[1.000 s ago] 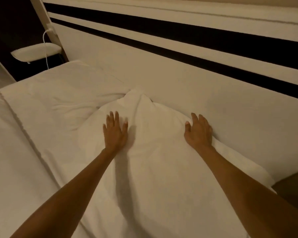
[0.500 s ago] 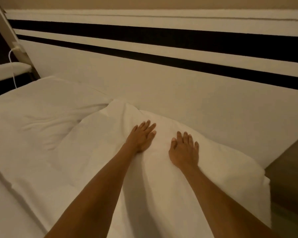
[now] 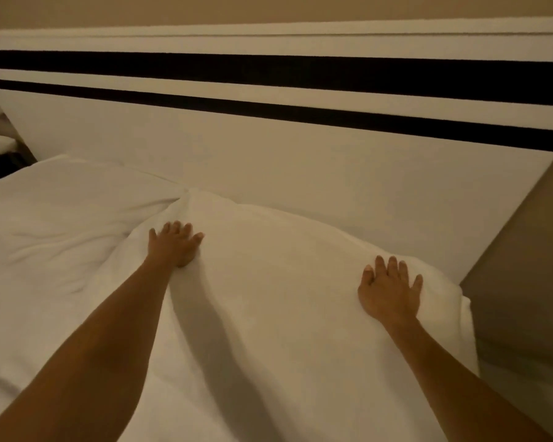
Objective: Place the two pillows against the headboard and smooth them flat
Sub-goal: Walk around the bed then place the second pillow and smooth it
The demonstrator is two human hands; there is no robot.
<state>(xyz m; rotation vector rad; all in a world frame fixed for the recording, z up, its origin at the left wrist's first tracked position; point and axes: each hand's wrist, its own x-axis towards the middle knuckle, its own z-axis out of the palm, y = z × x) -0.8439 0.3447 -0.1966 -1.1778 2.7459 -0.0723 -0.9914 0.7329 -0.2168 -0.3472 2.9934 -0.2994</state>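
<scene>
Near pillow (image 3: 284,314): white, lying on the bed with its far edge touching the base of the headboard (image 3: 268,161); its long axis is running left to right along the headboard, its right end sitting just beside the tan side panel (image 3: 524,266) at the right.
Near pillow's left corner: bunching into a small peak where it is meeting the second pillow, pointing toward the headboard.
Far pillow (image 3: 61,218): white, lying to the left of the first, its long axis also running along the headboard, its far edge against the board; creases are showing across its top.
Left hand (image 3: 173,245): lying palm down on the near pillow's left end, fingers spread apart and pointing toward the headboard, pressing flat and gripping nothing.
Right hand (image 3: 390,291): lying palm down on the near pillow's right end, near its far right corner, fingers splayed and pointing toward the headboard, clasping nothing.
Hands' spacing: well apart, one resting at each end of the same pillow.
Arms: both bare and reaching forward over the pillow, the left one casting a shadow across the cover.
Headboard: pale, with two dark horizontal bands crossing its upper part.
</scene>
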